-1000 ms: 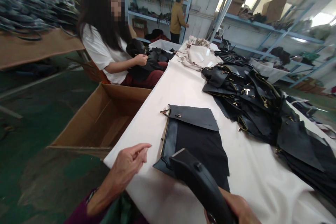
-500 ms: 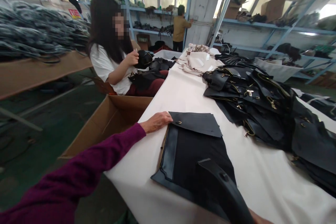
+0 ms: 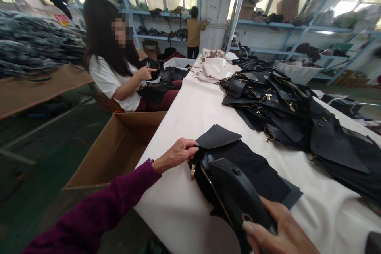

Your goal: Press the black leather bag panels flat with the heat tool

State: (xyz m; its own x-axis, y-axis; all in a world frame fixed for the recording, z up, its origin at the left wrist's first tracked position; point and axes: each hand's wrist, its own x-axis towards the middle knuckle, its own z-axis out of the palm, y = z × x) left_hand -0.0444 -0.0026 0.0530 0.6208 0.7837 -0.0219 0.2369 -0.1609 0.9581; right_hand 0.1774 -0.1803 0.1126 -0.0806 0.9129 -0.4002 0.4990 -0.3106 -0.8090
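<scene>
A black bag piece with a stiff top flap, a gold zip and a gold pull lies on the white-covered table. My left hand, in a purple sleeve, pinches the flap's near left corner, thumb against fingers. At the lower right my right hand is closed round a long, black, smooth tool with a rounded far end; its exact kind is unclear. The tool's far end lies over the bag piece beside the zip, but whether they touch I cannot tell.
A heap of black bag pieces with gold fittings covers the table's right side. Beige pieces are stacked behind. An open cardboard box stands at the left edge. A seated person handles black work; another person stands by the shelves.
The bag piece has turned and its zip side now shows. My left hand has moved slightly down with the flap corner. My right hand has come further into view, moving the tool leftward and up.
</scene>
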